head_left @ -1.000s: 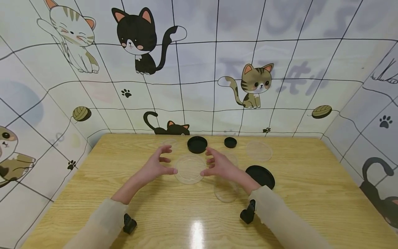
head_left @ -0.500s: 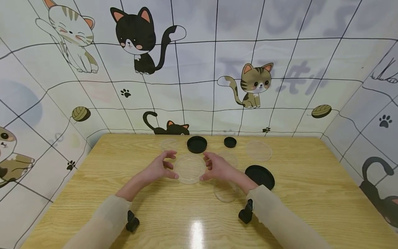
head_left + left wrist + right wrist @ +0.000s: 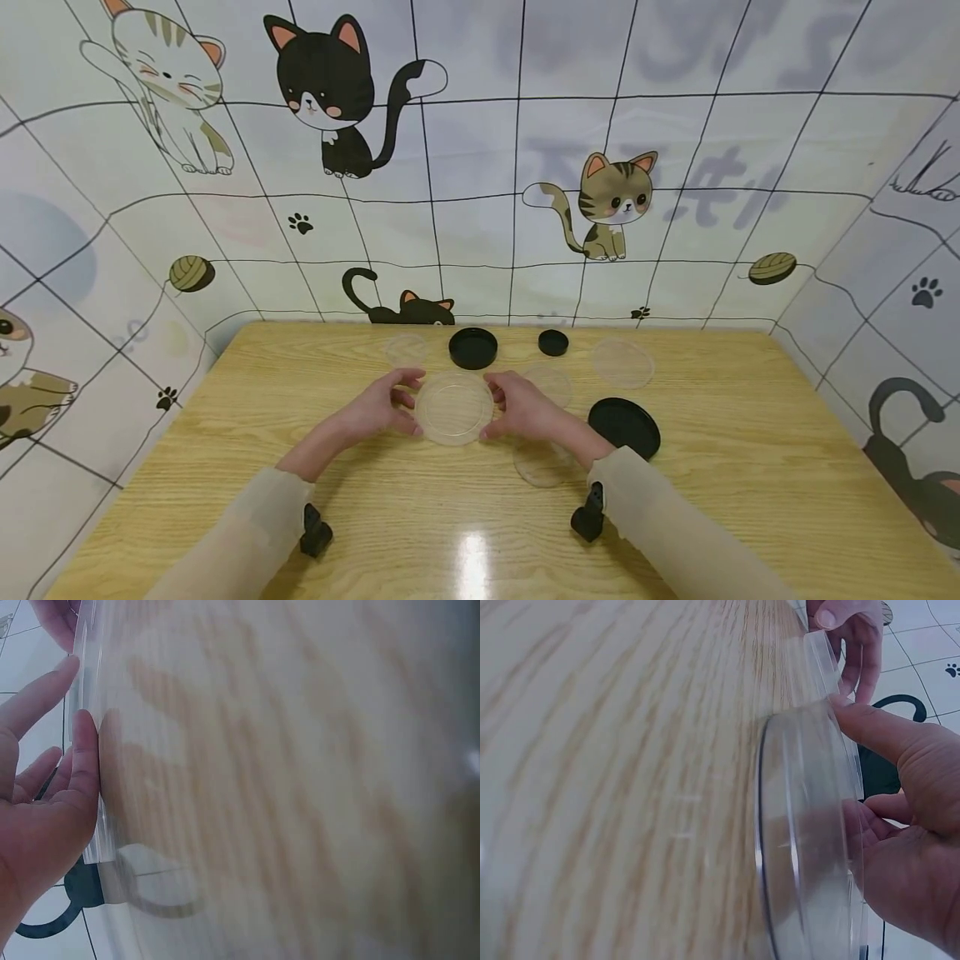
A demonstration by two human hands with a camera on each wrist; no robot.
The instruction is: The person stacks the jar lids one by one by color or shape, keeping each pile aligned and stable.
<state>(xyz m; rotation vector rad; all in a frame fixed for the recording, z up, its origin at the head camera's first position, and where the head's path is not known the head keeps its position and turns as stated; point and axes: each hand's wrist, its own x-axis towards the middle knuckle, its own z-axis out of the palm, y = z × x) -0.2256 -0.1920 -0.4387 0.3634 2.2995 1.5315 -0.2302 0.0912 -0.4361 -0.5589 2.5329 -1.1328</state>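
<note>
Fingers bowed and thumbs parted from forefingers, left hand and right hand grip opposite edges of a clear round dish, mid-table between them (whether flat on the wooden table or slightly raised, can't tell). Lower right fingers show only dimly through clear plastic in the right wrist view; right forearm partly covers a second clear dish.
</note>
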